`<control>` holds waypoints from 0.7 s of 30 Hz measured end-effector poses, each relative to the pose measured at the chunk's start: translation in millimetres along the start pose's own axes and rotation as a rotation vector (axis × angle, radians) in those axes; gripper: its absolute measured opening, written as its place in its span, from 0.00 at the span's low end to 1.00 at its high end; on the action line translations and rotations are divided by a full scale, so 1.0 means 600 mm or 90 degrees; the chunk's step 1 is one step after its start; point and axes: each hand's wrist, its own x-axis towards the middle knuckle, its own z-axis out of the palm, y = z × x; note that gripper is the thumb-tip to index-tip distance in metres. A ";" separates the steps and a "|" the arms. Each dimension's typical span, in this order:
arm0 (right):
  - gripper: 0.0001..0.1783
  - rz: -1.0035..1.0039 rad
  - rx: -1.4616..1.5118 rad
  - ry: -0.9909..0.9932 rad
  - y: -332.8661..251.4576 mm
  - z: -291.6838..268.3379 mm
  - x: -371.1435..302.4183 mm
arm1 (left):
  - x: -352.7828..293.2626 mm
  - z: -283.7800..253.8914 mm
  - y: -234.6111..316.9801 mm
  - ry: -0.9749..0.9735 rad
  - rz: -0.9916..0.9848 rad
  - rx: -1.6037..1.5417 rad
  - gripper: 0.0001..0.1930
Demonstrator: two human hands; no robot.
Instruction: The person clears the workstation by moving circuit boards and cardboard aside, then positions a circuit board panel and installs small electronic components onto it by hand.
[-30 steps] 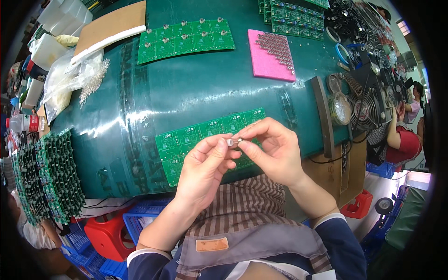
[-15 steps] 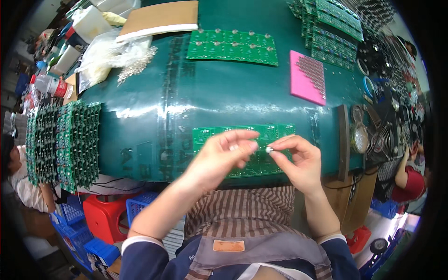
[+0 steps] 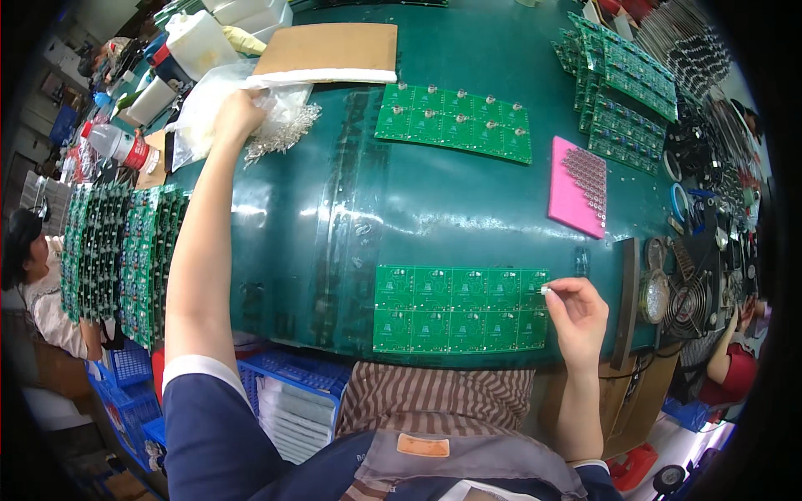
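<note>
My right hand (image 3: 578,321) pinches a small white component (image 3: 545,290) between thumb and fingertips. It is held at the right end of a green circuit board panel (image 3: 458,311), which lies flat near the table's front edge. Far to the left, my left hand (image 3: 239,115) reaches over a clear plastic bag (image 3: 197,113); its fingertips are hidden, so I cannot see whether they grip anything. Beside that bag lies a heap of small silvery pins or leaded parts (image 3: 288,134). Farther back, a second green panel (image 3: 455,123) carries upright round components in two rows.
A pink foam block (image 3: 568,209) with rows of small metal parts lies at the right. Green boards are stacked at the back right (image 3: 631,92) and stand in racks at the left (image 3: 142,250). A dark bar (image 3: 624,305) and a fan (image 3: 687,296) line the right side.
My left hand has left the near panel and stretched out to the bag at the far left. My right hand has moved slightly right, still pinching the white component. The view has shifted.
</note>
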 end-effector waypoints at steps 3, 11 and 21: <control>0.06 -0.014 -0.054 0.040 0.011 -0.010 0.004 | 0.025 -0.002 0.056 -0.030 0.013 -0.028 0.25; 0.06 -0.129 -0.304 0.062 0.008 -0.027 0.050 | 0.021 0.069 0.019 0.031 0.231 0.103 0.20; 0.05 -0.163 -0.356 -0.033 -0.005 -0.023 0.056 | 0.036 0.080 -0.005 -0.018 0.299 0.139 0.12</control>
